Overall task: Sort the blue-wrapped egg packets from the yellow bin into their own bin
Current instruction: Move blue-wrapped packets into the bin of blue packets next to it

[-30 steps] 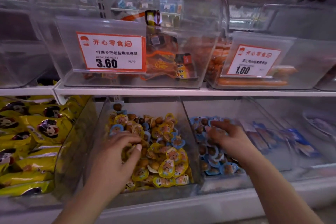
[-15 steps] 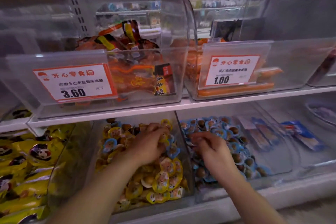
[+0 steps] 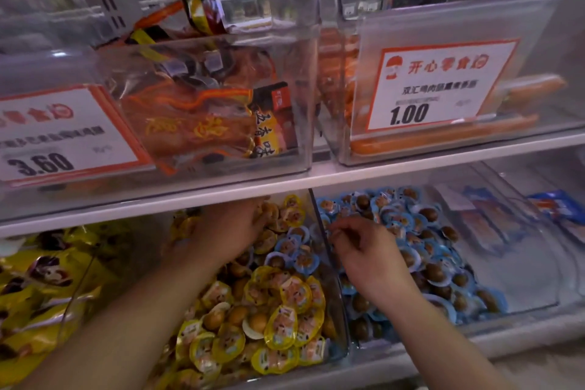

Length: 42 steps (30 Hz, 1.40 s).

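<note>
Fingertips of my left hand point(image 3: 228, 231) vanish under the shelf edge point(image 3: 285, 187) at the back of the yellow bin point(image 3: 340, 320), so I cannot tell its grip. My right hand point(image 3: 364, 250), fingers curled, hovers over the blue packets point(image 3: 421, 231); whether it pinches one is unclear. Stray blue-wrapped packets point(image 3: 296, 252) lie among the yellow ones. Since half a second ago, the left has reached deeper.

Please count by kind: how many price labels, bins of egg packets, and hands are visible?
Price labels: 2 (3.60 label, 1.00 label)
Egg packet bins: 2 (yellow bin, blue bin)
Hands: 2 (left hand, right hand)
Total: 6
</note>
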Motion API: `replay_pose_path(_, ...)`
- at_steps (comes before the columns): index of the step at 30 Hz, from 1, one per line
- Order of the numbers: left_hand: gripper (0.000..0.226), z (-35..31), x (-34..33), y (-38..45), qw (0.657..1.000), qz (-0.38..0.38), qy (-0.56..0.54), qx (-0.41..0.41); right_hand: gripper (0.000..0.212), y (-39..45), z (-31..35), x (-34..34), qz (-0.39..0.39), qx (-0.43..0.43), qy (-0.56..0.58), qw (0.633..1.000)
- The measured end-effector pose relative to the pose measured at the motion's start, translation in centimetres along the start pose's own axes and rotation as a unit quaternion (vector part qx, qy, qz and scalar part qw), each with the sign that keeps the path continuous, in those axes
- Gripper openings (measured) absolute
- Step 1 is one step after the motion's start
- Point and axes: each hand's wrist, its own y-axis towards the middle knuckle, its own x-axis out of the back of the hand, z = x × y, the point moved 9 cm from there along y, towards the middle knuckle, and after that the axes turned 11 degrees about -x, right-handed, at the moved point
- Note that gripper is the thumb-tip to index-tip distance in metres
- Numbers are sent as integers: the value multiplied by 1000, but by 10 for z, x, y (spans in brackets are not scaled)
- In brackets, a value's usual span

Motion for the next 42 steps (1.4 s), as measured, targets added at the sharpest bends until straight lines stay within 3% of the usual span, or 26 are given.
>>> replay_pose_path(2, 38, -33, -7, -3, 995, 16, -97, -30, 18, 0, 1, 1, -5, 0, 3, 1000)
replay_pose_path(4, 50, -57, -36, -11, 969, 124, -211, -11, 19, -1, 0, 3, -10, -4, 12, 1000)
replay_pose_path(7, 76, -62, -62, -19, 956, 212, -200, 21, 19, -3, -3, 4, -3, -11, 25, 1000)
replay_pose_path(9, 75, -57, -63, -18, 955, 221, -193, 34, 19, -4, -6, 5, -2, -20, 32, 999)
replay_pose_path(14, 27, -45, -51, -11, 931, 159, -324, 56, 18, -2, -10, 5, 5, -38, 54, 998)
replay_pose_path(19, 27, -17, -45, -16, 898, 89, -397, 165, 18, 0, -6, 1, 14, -38, 68, 997)
replay_pose_path(23, 9, -26, -51, -3, 914, 86, -367, 148, 19, 1, -6, 0, 17, -36, 64, 997)
replay_pose_path(27, 26, -40, -70, 2, 948, 131, -276, 86, 18, -1, -4, 1, 15, -33, 62, 997)
replay_pose_path(33, 38, -19, -57, -9, 950, 42, -281, 127, 18, -3, -4, 2, 20, -39, 76, 996)
replay_pose_path(35, 36, -10, -43, -15, 934, -3, -315, 170, 18, -5, -2, 3, 18, -37, 85, 996)
replay_pose_path(38, 17, -12, -9, -35, 864, -106, -446, 210, 19, -11, 8, 13, -13, -10, 146, 989)
replay_pose_path(41, 32, -47, 15, -62, 791, -127, -569, 185, 22, -21, 19, 25, -59, 10, 257, 964)
replay_pose_path(42, 36, -61, 24, -69, 787, -134, -579, 166, 23, -26, 22, 27, -74, 11, 290, 954)
